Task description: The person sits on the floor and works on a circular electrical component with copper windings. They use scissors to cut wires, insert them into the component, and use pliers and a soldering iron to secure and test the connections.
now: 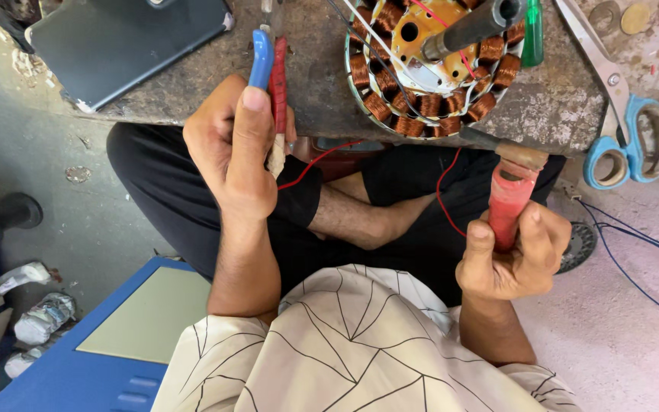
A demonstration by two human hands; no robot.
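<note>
Two fists are clenched on tools. Left of centre, the left hand point(230, 149) rises with wrist bent back, its grip pressed around pliers point(270, 84) with blue and red handles, thumb lying along the blue one. At lower right, the right hand point(511, 255) wraps its grip tight on the red handle of a soldering iron point(509, 194), tip angled toward the copper-wound stator point(429, 65) on the tabletop point(551, 107) at top centre. Blue-handled scissors point(623, 130) lie at upper right.

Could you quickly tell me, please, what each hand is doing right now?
Left hand: closed around the blue and red handled pliers.
Right hand: closed around the red-wrapped handle of the hammer beside the copper-wound motor stator.
</note>
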